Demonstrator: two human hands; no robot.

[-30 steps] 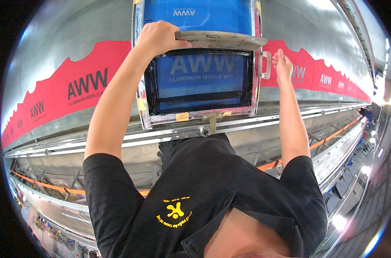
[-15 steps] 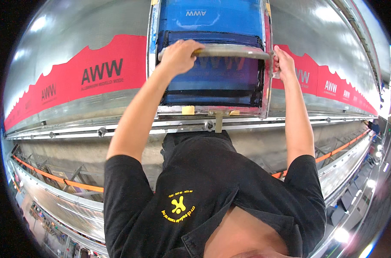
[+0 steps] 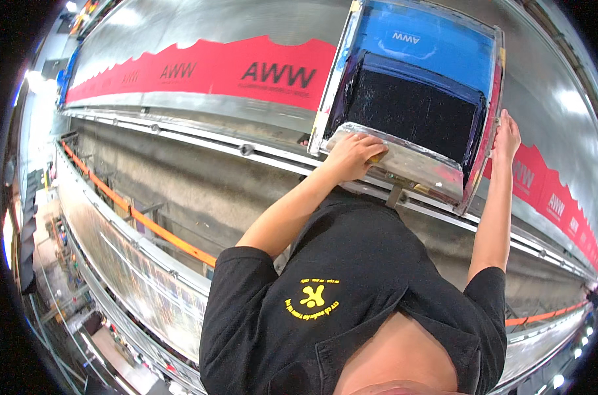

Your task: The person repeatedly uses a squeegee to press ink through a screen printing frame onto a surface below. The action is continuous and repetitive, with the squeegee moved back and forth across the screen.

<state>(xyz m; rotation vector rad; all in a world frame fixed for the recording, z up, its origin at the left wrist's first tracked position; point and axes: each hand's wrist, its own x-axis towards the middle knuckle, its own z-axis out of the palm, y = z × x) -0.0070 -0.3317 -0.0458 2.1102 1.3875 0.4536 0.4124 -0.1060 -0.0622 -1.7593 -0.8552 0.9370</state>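
Note:
A screen-printing frame (image 3: pixel 495 79) with blue mesh (image 3: pixel 437 49) lies slanted at the upper right, in front of my body. Black ink (image 3: pixel 411 108) covers a broad rectangle of the mesh. My left hand (image 3: pixel 358 157) is closed around the left part of a wide metal squeegee (image 3: pixel 424 170). The squeegee is tilted across the near end of the frame, its broad face showing. At the frame's right side rail, my right hand (image 3: pixel 505 138) is closed on the edge, its fingers partly hidden.
Beneath the frame runs a long table of shiny sheet with a red printed band (image 3: pixel 213 69) and dark lettering. A metal rail (image 3: pixel 200 141) with round fittings borders its near side. Behind me stand an orange bar (image 3: pixel 147 224) and another long sheet-covered table (image 3: pixel 134 263).
The squeegee has come from mid-screen to the near end of the frame and tipped over. Black ink now covers the window where lettering showed. The view has turned, placing the frame farther right.

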